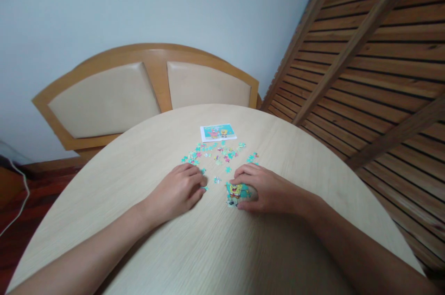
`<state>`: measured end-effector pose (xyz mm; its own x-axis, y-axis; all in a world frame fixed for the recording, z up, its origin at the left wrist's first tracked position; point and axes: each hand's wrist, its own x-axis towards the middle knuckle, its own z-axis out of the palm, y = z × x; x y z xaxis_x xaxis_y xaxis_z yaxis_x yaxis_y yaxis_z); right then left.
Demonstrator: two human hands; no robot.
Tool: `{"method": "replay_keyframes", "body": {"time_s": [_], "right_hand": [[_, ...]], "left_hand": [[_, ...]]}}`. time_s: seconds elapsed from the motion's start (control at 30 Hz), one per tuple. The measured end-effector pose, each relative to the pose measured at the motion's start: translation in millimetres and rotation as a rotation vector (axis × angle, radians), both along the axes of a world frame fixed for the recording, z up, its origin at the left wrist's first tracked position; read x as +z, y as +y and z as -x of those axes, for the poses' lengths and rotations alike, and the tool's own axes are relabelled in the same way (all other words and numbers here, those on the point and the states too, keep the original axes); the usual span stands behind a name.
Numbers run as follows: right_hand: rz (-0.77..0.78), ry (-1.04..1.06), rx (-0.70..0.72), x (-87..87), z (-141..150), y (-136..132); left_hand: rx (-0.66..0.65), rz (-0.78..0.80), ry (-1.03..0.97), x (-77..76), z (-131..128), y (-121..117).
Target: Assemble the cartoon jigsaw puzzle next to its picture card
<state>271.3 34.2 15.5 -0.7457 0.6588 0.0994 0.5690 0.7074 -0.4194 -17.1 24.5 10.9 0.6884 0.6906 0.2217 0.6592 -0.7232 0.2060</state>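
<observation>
A partly joined jigsaw puzzle section [235,190] with a yellow cartoon figure on teal lies flat on the table. My right hand [255,187] arches over its right side, with the thumb at the lower edge and the fingers at the upper edge. To the left, my left hand [184,187] rests on the table with curled fingers. A teal puzzle piece [206,188] peeks out at its thumb and fingertips, mostly hidden. Between the hands lies a loose whitish puzzle piece [217,179]. Beyond them are scattered several loose puzzle pieces [210,148], mainly teal, some pink and yellow.
A picture card [219,133] with a pink and a yellow figure lies behind the pieces. Everything sits on a round pale wooden table [139,156]. A padded bench back [107,93] stands against the wall, and wooden slats [365,63] rise at the right.
</observation>
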Motion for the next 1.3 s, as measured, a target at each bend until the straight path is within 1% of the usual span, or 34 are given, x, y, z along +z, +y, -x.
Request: {"method": "replay_keyframes", "body": {"time_s": [0.13, 0.27, 0.37, 0.43, 0.5, 0.6, 0.67, 0.83, 0.93, 1.1, 1.3], "right_hand": [[0.003, 0.004, 0.004, -1.7, -1, 1], [0.006, 0.002, 0.005, -3.0, -1, 2], [0.005, 0.002, 0.007, -3.5, -1, 2], [0.000, -0.001, 0.008, -4.1, -1, 2], [-0.008, 0.003, 0.005, -5.0, -2, 2], [-0.014, 0.015, 0.005, -6.0, -2, 2], [-0.013, 0.014, 0.004, -6.3, -1, 3], [-0.012, 0.026, 0.008, -7.1, -1, 4], [-0.014, 0.036, 0.009, -7.2, -2, 4], [-0.004, 0.021, 0.003, -4.8, -1, 3], [-0.004, 0.023, 0.000, -4.5, -1, 2]], "left_hand": [[0.129, -0.076, 0.076, 2.3, 13, 5], [0.259, -0.090, 0.171, 2.1, 25, 9], [0.342, -0.078, 0.146, 2.2, 28, 9], [0.369, -0.078, 0.097, 1.5, 26, 9], [0.328, -0.088, 0.049, -0.2, 22, 9], [0.161, -0.097, 0.007, -2.6, 16, 8], [0.081, -0.084, 0.014, -2.5, 12, 7], [0.000, -0.044, 0.012, 0.0, 6, 4], [-0.033, -0.012, -0.041, -1.3, 4, 4], [-0.023, 0.057, -0.100, -3.4, 1, 1], [-0.008, 0.129, -0.032, 2.3, -3, -7]]}}
